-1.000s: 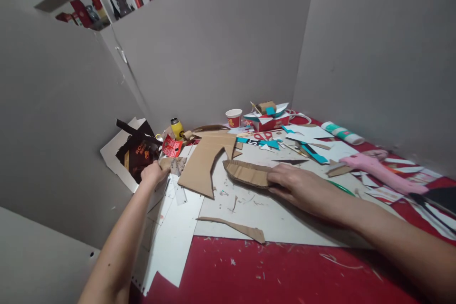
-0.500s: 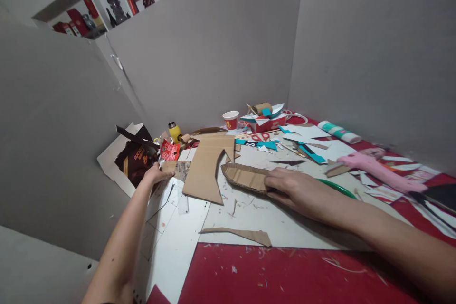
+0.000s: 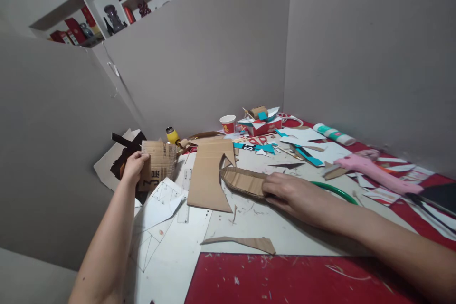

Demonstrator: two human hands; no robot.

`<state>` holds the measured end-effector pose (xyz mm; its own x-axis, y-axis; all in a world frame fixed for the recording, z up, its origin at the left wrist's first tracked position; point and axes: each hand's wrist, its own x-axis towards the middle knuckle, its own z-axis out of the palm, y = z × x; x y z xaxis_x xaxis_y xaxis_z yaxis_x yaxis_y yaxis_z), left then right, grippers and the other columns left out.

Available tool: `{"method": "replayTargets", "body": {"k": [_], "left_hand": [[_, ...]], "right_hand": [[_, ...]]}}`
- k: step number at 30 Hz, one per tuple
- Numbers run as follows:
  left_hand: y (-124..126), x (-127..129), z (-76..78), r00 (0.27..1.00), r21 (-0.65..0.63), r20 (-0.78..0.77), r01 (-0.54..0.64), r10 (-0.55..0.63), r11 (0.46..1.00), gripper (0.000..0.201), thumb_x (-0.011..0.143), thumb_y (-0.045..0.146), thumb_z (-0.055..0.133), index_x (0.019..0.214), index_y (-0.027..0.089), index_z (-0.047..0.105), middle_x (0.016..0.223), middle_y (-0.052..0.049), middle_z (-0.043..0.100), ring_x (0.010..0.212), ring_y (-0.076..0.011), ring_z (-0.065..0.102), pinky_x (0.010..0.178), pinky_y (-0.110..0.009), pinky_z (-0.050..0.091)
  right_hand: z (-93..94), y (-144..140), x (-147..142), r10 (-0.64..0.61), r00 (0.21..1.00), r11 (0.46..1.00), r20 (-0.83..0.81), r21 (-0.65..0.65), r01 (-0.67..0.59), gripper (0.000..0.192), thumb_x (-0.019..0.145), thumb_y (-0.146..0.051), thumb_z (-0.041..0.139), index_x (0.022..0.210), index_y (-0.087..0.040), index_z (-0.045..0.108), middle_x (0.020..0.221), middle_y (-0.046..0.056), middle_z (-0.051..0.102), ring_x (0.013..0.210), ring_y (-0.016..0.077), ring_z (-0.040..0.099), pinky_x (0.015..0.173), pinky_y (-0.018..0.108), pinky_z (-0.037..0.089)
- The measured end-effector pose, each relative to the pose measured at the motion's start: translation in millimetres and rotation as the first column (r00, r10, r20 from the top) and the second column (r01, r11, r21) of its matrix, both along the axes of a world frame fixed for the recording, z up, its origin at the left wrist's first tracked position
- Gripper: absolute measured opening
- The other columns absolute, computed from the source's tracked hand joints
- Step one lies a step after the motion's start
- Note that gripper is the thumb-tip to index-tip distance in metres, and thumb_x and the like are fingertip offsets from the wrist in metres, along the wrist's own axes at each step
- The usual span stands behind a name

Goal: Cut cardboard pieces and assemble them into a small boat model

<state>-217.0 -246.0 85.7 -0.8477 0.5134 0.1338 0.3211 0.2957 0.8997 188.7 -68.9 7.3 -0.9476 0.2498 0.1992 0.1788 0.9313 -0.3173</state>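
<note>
Left of centre: left hand (image 3: pixel 133 164) clamped on a cardboard piece (image 3: pixel 158 165), lifted upright.
Centre: right hand (image 3: pixel 288 192) flat, fingers together, pressing the curved cardboard strip (image 3: pixel 244 180) onto the surface (image 3: pixel 285 232).

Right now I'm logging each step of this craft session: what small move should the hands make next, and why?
Probably bring the cardboard piece across toward the curved cardboard shape. The left hand holds that piece lifted off the table at the far left, while the right hand lies flat on the curved shape, apart from it.
</note>
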Motion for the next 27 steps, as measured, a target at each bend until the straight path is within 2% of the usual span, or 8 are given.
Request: {"method": "replayTargets", "body": {"k": [6,11,13,15,16,18,22,27], "left_hand": [[-0.8,20.4,40.1,0.932,0.345,-0.355,0.052,0.079,0.937,0.025,0.089,0.031,0.059,0.11,0.016,0.061,0.102,-0.005,0.068,0.089,-0.018,0.066,0.081,-0.035,0.054],[-10.5,100.2,30.8,0.758,0.36,-0.652,0.274,0.031,0.892,0.021,0.084,0.026,0.064,0.103,0.019,0.067,0.098,-0.005,0.073,0.096,-0.0203,0.068,0.088,-0.031,0.052],[-14.1,144.2,14.3,0.62,0.229,-0.778,0.431,-0.103,0.873,0.018,0.08,0.018,0.067,0.097,0.022,0.072,0.099,-0.004,0.076,0.096,-0.0209,0.07,0.091,-0.033,0.053],[-15.4,185.0,-4.1,-0.05,-0.253,-0.958,0.61,-0.282,0.751,0.027,0.082,0.014,0.064,0.107,0.021,0.07,0.108,-0.007,0.075,0.106,-0.0239,0.068,0.092,-0.036,0.054],[-14.8,201.6,-13.1,-0.276,-0.382,-0.923,0.583,-0.267,0.717,0.026,0.083,0.015,0.064,0.109,0.017,0.069,0.11,-0.01,0.074,0.109,-0.0255,0.066,0.093,-0.037,0.054],[-12.0,223.7,-29.4,-0.421,-0.457,-0.874,0.543,-0.243,0.705,0.024,0.086,0.018,0.062,0.108,0.012,0.068,0.11,-0.012,0.074,0.109,-0.0254,0.066,0.097,-0.037,0.052],[-8.3,220.5,-49.8,-0.299,-0.454,-0.89,0.499,-0.346,0.738,0.037,0.088,0.017,0.057,0.125,0.013,0.059,0.124,-0.014,0.068,0.122,-0.0263,0.058,0.107,-0.043,0.043],[-15.0,179.7,-52.6,0.462,-0.078,-0.834,0.441,-0.301,0.894,0.044,0.083,0.019,0.063,0.127,0.023,0.058,0.13,-0.013,0.063,0.123,-0.0259,0.056,0.105,-0.046,0.043]], "right_hand": [[-5.0,1.2,-2.8,0.021,0.999,1.0,-0.025,0.019,-0.021,0.018,0.092,-0.02,0.047,0.079,-0.019,0.06,0.087,0.01,0.064,0.082,0.0239,0.06,0.073,0.038,0.048],[2.6,-4.5,0.5,-0.067,0.955,0.969,-0.288,-0.249,-0.007,0.036,0.09,-0.045,0.053,0.111,-0.018,0.064,0.109,0.014,0.066,0.102,0.0284,0.061,0.089,0.045,0.048],[7.8,-14.5,2.8,-0.106,0.937,0.818,-0.333,-0.565,-0.108,0.052,0.087,-0.055,0.053,0.121,-0.016,0.06,0.113,0.015,0.066,0.101,0.0273,0.063,0.088,0.043,0.05],[10.8,-28.0,2.8,-0.078,0.935,0.467,-0.345,-0.842,-0.271,0.066,0.084,-0.066,0.05,0.126,-0.015,0.057,0.11,0.015,0.068,0.09,0.0259,0.067,0.079,0.04,0.054],[10.9,-34.7,1.7,-0.068,0.933,0.294,-0.354,-0.9,-0.321,0.069,0.083,-0.068,0.05,0.126,-0.014,0.057,0.107,0.015,0.069,0.088,0.026,0.068,0.078,0.04,0.055],[9.0,-44.8,-1.9,-0.196,0.916,0.077,-0.349,-0.937,-0.34,0.061,0.08,-0.059,0.061,0.123,-0.016,0.059,0.108,0.014,0.07,0.093,0.0261,0.068,0.084,0.04,0.054],[3.2,-41.1,-9.5,-0.35,0.89,-0.018,-0.293,-0.947,-0.319,0.048,0.072,-0.035,0.075,0.114,-0.015,0.064,0.111,0.012,0.071,0.097,0.0278,0.068,0.093,0.044,0.051],[0.2,-19.7,-11.9,-0.527,0.785,0.061,-0.325,-0.936,-0.347,0.033,0.073,-0.026,0.07,0.104,-0.016,0.067,0.111,0.01,0.072,0.103,0.0284,0.067,0.1,0.048,0.047]]}}
